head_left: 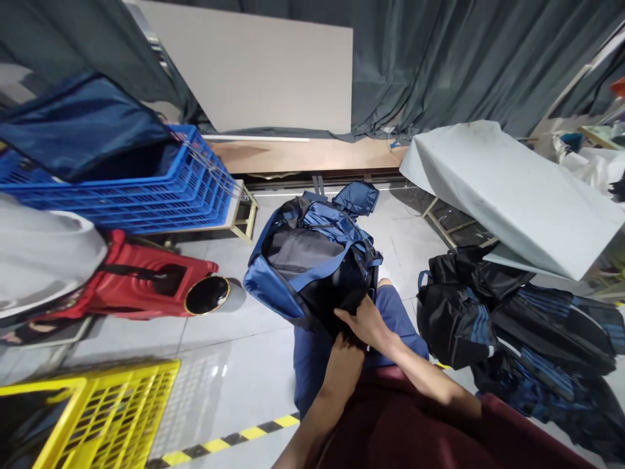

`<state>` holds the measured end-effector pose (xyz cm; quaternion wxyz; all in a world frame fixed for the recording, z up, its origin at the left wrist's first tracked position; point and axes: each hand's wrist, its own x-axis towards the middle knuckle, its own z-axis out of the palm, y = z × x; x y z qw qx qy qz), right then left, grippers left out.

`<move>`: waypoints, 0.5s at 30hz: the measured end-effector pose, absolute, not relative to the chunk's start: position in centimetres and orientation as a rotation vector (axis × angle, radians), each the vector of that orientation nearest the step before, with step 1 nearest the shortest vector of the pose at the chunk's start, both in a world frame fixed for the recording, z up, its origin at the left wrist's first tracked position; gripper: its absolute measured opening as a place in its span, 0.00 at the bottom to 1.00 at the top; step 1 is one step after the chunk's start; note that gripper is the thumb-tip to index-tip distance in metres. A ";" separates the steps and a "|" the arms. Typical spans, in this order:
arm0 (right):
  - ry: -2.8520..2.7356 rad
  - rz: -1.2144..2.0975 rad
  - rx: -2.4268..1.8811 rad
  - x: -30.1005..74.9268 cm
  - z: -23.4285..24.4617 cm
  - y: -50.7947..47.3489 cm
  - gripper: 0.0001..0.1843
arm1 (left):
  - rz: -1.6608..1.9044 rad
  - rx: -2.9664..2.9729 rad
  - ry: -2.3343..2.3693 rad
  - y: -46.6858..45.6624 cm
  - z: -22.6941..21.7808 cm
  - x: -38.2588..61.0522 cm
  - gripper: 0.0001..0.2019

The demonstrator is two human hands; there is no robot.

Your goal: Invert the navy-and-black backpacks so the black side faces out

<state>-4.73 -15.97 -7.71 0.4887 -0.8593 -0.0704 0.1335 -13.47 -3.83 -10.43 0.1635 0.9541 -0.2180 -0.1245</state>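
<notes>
Nearest, the right hand [367,324] clasps the black lower edge of a blue and black backpack [312,260], while the left hand [347,355] presses against it just below, fingers hidden, so its grip cannot be told. The backpack rests on the person's knees, mouth gaping open, tilted away. Beyond lie a yellow crate [112,404], a pile of dark bags [488,312], then a red stool [146,280] and a blue crate [161,189].
</notes>
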 end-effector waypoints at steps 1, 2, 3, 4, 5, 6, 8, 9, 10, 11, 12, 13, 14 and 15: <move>-0.247 0.378 -2.101 -4.3 -6.8 -16.4 0.32 | -0.359 2.732 -0.626 -3.3 -10.4 -13.8 0.25; -0.317 0.409 -2.110 -3.8 -5.8 -17.0 0.25 | -0.372 2.746 -0.632 -2.8 -10.3 -14.0 0.25; -0.375 0.396 -2.115 -3.1 -4.8 -17.8 0.18 | -0.384 2.757 -0.626 -2.4 -10.1 -14.2 0.24; -0.404 0.323 -2.116 -2.1 -4.0 -18.6 0.12 | -0.382 2.757 -0.599 -2.1 -9.9 -14.3 0.23; -0.392 0.203 -2.110 -1.0 -3.5 -19.4 0.11 | -0.362 2.751 -0.547 -1.9 -9.7 -14.3 0.20; -0.338 0.081 -2.091 0.3 -3.3 -20.0 0.12 | -0.323 2.737 -0.467 -1.8 -9.5 -14.3 0.16; -0.151 -0.019 -1.996 3.1 -3.7 -20.6 0.18 | -0.208 2.642 -0.265 -1.9 -9.0 -14.1 0.10; -0.055 0.025 -1.917 4.4 -4.3 -20.5 0.23 | -0.152 2.557 -0.159 -1.9 -8.7 -13.9 0.08; 0.009 0.110 -1.824 5.5 -4.9 -20.3 0.29 | -0.101 2.463 -0.049 -1.8 -8.4 -13.6 0.10; 0.027 0.204 -1.728 6.3 -5.6 -19.9 0.35 | -0.050 2.375 0.062 -1.6 -8.0 -13.3 0.12; 0.011 0.275 -1.644 6.8 -6.2 -19.4 0.38 | 0.003 2.302 0.162 -1.3 -7.6 -12.9 0.14; -0.021 0.308 -1.582 7.1 -6.7 -18.9 0.39 | 0.057 2.251 0.244 -1.0 -7.4 -12.4 0.17; -0.055 0.306 -1.550 7.1 -7.1 -18.4 0.37 | 0.104 2.227 0.301 -0.8 -7.1 -11.8 0.20; -0.080 0.283 -1.543 7.0 -7.3 -18.0 0.32 | 0.139 2.229 0.326 -0.5 -7.0 -11.2 0.23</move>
